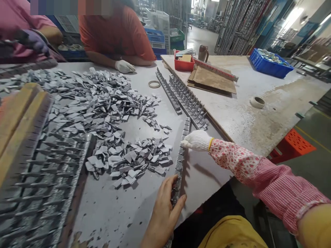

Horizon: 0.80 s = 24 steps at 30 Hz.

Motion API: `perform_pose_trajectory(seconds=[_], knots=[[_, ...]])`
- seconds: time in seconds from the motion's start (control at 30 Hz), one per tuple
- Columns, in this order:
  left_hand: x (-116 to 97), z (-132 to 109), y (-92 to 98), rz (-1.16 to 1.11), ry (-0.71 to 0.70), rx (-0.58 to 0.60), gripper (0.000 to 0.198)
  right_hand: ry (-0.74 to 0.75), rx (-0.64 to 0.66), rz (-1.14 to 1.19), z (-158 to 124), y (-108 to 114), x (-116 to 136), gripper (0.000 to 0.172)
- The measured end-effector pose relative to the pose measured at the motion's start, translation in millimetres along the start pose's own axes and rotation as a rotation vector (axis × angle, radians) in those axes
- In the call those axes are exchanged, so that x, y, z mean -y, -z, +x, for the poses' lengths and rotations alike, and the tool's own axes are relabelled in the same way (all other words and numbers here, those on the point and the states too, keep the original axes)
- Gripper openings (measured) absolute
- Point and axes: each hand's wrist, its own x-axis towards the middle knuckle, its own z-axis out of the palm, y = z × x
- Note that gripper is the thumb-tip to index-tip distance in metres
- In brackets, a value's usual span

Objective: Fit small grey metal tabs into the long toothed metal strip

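Note:
My bare left hand (165, 206) grips the near end of a long grey toothed metal strip (181, 155) lying on the grey table (144, 127). My right hand (197, 140), in a white knit glove with a floral sleeve cover, holds the same strip further along, near its far end. Just left of the strip lies a heap of small flat grey metal pieces (134, 158). A larger spread of the same pieces (98, 100) covers the table's middle.
More toothed strips (186, 98) lie along the table's right edge; a rack of spiked strips (43, 179) fills the near left. A tape ring (154, 84), red bin (184, 63), cardboard (212, 79), blue crate (270, 63). Two people sit opposite; one gloved hand (124, 66) rests on the table.

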Motion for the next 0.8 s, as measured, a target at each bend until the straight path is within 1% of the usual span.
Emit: perform_pose_trajectory(seconds=[0.1, 0.23, 0.3, 0.37, 0.4, 0.43, 0.5, 0.57, 0.6, 0.67, 0.73, 0.77, 0.8], knots=[[0, -1, -0.8, -0.004, -0.004, -0.002, 0.050, 0.015, 0.076, -0.076, 10, 2, 8, 0.060], [1, -1, -0.1, -0.030, -0.004, -0.004, 0.049, 0.044, 0.144, -0.116, 25, 3, 10, 0.058], [2, -1, 4.9, -0.058, 0.001, 0.024, 0.049, 0.051, 0.166, -0.133, 30, 0, 11, 0.058], [2, 2, 13.7, -0.125, 0.024, 0.069, 0.048, 0.050, 0.164, -0.151, 32, -4, 13, 0.059], [2, 4, 18.9, -0.156, 0.044, 0.066, 0.047, 0.042, 0.159, -0.156, 31, -7, 15, 0.058], [3, 9, 24.0, -0.167, 0.061, 0.029, 0.045, 0.029, 0.157, -0.156, 30, -10, 17, 0.058], [3, 22, 32.0, -0.096, 0.069, -0.124, 0.040, -0.003, 0.146, -0.142, 27, -14, 21, 0.058], [3, 40, 35.6, 0.059, 0.018, -0.281, 0.032, -0.030, 0.127, -0.123, 23, -15, 23, 0.058], [2, 50, 36.0, 0.115, -0.017, -0.328, 0.029, -0.031, 0.111, -0.114, 21, -15, 22, 0.059], [1, 70, 35.7, 0.151, -0.068, -0.374, 0.023, -0.006, 0.091, -0.079, 17, -12, 17, 0.063], [1, 84, 37.4, 0.122, -0.083, -0.404, 0.015, 0.008, 0.089, -0.024, 10, -6, 9, 0.068], [1, 88, 39.8, 0.098, -0.080, -0.424, 0.011, -0.016, 0.071, -0.001, 6, -2, 5, 0.069], [2, 89, 43.2, 0.070, -0.070, -0.448, 0.010, -0.058, 0.026, 0.013, 0, 2, 2, 0.069]])
